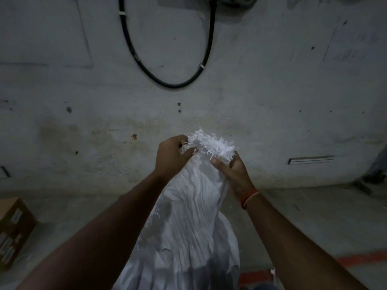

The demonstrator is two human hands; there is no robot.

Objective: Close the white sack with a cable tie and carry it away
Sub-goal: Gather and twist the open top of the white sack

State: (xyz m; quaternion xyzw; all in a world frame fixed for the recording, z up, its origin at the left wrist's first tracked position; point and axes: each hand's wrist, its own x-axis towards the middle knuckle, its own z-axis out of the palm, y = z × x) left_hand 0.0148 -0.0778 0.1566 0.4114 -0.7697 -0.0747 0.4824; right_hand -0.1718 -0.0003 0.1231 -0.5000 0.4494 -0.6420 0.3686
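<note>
A white woven sack (188, 222) stands on the floor in front of me, its neck gathered into pleats and its frayed top edge sticking up. My left hand (170, 155) grips the bunched neck from the left, just below the fray. My right hand (232, 170) holds the neck from the right, thumb pressed against the fabric. Both hands sit close together at the top of the sack. I cannot make out a cable tie in the dim light.
A stained concrete wall (272, 101) rises right behind the sack, with a black cable loop (173, 83) hanging on it. A cardboard box (14, 229) sits on the floor at the left. A red floor line (362, 258) runs at the lower right.
</note>
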